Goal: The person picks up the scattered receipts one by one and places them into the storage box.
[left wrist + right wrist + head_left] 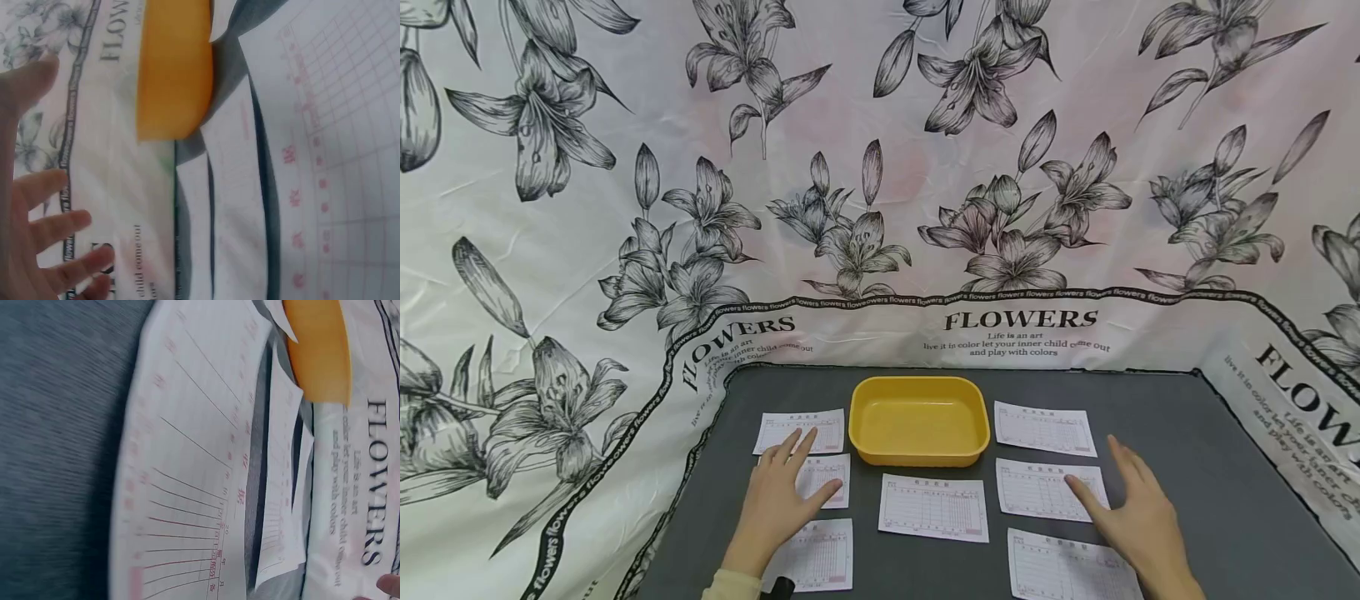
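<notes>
Several white receipt slips with printed grids lie on the dark grey tabletop, around a yellow plastic tray (919, 456). My left hand (778, 508), fingers spread and holding nothing, overlaps the upper left slip (830, 430), the middle left slip (817, 472) and the lower left slip (826, 557) in the head view. On the other side, my right hand (1142, 521) is also spread and holds nothing. Its thumb overlaps the middle right slip (1041, 490), and its palm is beside the lower right slip (1060, 571). Only fingertips (390, 585) of it show in the right wrist view.
One slip (934, 509) lies in front of the tray, and another (1045, 429) to the tray's right. The grey tabletop (700, 533) is bordered by a white flower-printed cloth (865, 333) that rises behind it.
</notes>
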The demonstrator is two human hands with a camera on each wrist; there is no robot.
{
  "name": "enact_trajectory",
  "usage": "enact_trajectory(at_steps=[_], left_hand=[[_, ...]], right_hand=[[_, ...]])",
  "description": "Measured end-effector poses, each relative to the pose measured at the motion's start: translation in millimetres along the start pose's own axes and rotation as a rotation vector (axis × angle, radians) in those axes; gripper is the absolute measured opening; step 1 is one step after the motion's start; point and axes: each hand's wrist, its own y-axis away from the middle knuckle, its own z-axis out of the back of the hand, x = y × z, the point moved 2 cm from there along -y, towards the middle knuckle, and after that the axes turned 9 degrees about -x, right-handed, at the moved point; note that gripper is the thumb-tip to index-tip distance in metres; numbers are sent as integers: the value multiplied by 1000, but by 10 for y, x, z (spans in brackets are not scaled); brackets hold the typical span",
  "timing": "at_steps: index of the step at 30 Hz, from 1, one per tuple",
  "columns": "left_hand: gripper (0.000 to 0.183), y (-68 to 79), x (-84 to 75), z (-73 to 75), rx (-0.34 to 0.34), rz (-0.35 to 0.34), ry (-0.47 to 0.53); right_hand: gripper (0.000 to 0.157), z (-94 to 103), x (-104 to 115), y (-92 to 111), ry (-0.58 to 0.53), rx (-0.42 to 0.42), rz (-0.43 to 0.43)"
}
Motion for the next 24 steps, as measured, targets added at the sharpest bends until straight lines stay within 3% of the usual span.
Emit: enact_trajectory(at_steps=[4,9,24], left_hand=[[81,-55,33,-113,-17,19,119],[79,-125,54,-282,23,48,198],[85,-249,14,-603,62,18,254]], right_hand=[[96,-24,-86,-135,-73,10,-95],[94,-152,-210,-298,-101,42,-201],[98,-541,-442,-698,-103,118,-321]])
